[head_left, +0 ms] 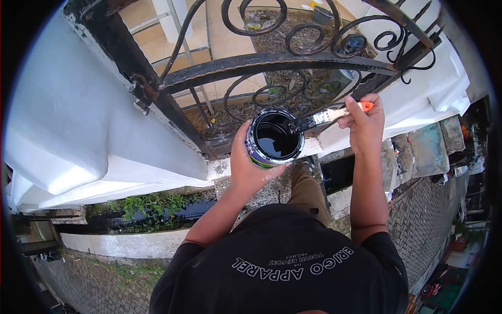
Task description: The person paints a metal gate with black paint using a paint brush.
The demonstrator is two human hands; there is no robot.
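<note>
My left hand (pixel 251 165) is wrapped round an open can (pixel 261 157), holding it in front of my chest. Dark, glossy paint (pixel 274 141) shows inside, and black smears cover the rim. My right hand (pixel 364 123) grips the handle of a paintbrush (pixel 329 114) with an orange end. Its paint-coated bristles lie at the can's right rim, over the opening. Just beyond the can stands a black metal gate (pixel 272 64) with curled bars, its paint worn in spots and brownish at the left joint.
White walls (pixel 63 104) flank the gate on both sides. Behind the bars are a tiled step (pixel 225 31) and littered soil. Below left, a ditch with green plants (pixel 151 209) runs beside a low kerb. Stone slabs (pixel 429 149) and a paved road (pixel 423 225) lie to the right.
</note>
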